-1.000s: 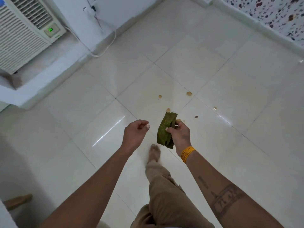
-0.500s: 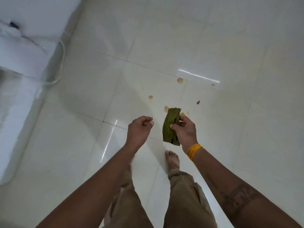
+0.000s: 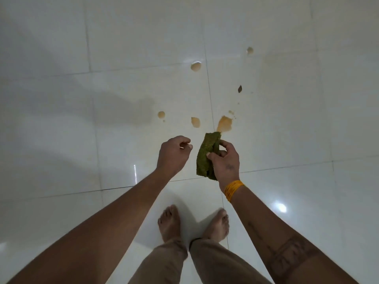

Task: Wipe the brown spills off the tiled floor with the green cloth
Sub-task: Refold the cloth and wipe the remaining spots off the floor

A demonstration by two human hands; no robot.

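My right hand (image 3: pixel 224 160) grips a folded green cloth (image 3: pixel 206 155), held in the air above the white tiled floor (image 3: pixel 123 58). My left hand (image 3: pixel 174 153) hovers just left of the cloth, its fingers curled with nothing in them. Several brown spills lie on the tiles just beyond the hands: the largest spill (image 3: pixel 224 124) right above the cloth's top edge, a second spill (image 3: pixel 195 121) and a small one (image 3: pixel 161 114) to its left. Paler drops (image 3: pixel 195 66) (image 3: pixel 249 50) lie farther off, with a dark speck (image 3: pixel 239 88) between them.
My two bare feet (image 3: pixel 170 222) (image 3: pixel 217 224) stand on the tile below the hands, in tan trousers. Shiny tile with light reflections spreads on every side. Shadows of my arms fall on the floor at left.
The view has swung down and toward the spills, so the cooler and wall have left the frame. Both feet now stand together. The cloth stays in my right hand.
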